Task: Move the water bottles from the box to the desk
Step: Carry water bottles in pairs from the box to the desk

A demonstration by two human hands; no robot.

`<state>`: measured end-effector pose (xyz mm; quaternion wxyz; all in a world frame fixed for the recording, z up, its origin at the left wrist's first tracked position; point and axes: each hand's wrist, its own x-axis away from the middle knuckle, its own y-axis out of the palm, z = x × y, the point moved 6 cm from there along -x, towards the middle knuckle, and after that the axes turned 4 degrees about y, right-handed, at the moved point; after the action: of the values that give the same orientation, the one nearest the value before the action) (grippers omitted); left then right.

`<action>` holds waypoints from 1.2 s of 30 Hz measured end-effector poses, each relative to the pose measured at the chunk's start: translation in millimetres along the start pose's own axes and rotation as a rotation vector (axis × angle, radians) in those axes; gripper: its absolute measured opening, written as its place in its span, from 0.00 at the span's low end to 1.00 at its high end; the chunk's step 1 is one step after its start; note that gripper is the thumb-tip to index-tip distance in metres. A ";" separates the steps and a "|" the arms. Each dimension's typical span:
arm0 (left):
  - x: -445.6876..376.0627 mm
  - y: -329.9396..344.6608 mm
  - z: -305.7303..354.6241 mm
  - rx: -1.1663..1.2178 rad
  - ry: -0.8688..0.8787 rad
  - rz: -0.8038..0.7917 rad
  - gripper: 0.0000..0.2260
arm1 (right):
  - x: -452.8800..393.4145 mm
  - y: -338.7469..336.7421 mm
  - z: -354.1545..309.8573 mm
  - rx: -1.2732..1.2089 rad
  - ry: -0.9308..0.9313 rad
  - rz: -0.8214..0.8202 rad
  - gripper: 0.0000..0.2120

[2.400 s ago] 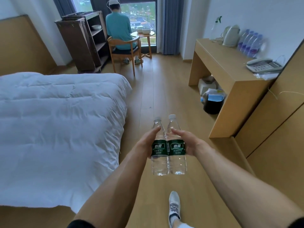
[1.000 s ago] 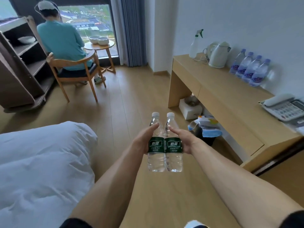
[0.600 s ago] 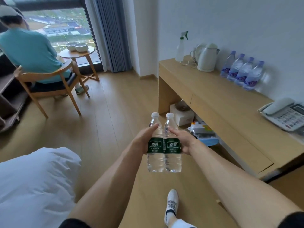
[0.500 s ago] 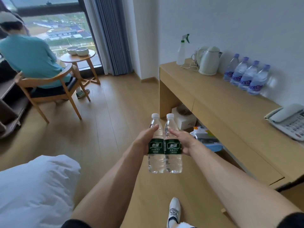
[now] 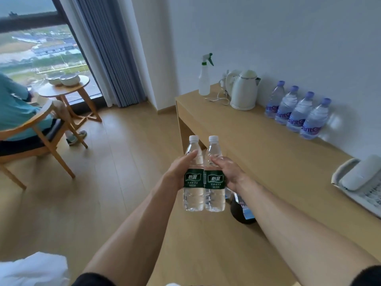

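Two clear water bottles with green labels and white caps are pressed side by side, upright, in mid-air over the floor. My left hand (image 5: 179, 170) grips the left bottle (image 5: 193, 174); my right hand (image 5: 227, 172) grips the right bottle (image 5: 214, 176). The wooden desk (image 5: 257, 145) stretches along the wall just to their right. Several blue-capped water bottles (image 5: 296, 114) stand in a row at the desk's back edge. No box is in view.
On the desk stand a white kettle (image 5: 244, 90), a spray bottle (image 5: 204, 76) and a telephone (image 5: 360, 178). A dark bin (image 5: 242, 209) sits under the desk. A seated person (image 5: 14, 112) on a wooden chair (image 5: 44, 139) and a round side table (image 5: 66, 89) are left; bedding (image 5: 33, 269) lies bottom left.
The view has moved forward and turned right toward the desk, which now lies closer. Both hands keep the two bottles pressed together, unchanged in grip.
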<state>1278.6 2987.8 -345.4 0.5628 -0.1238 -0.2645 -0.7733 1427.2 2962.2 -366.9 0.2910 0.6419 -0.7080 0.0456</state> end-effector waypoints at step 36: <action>-526.8 160.4 275.1 -0.468 0.452 -0.405 0.24 | -377.7 -197.7 -325.7 0.185 -0.335 0.470 0.28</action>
<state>1576.4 3526.3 -331.6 0.3991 -0.0204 0.0307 -0.9162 1729.8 3404.2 -336.5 0.0920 0.4829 -0.8680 0.0696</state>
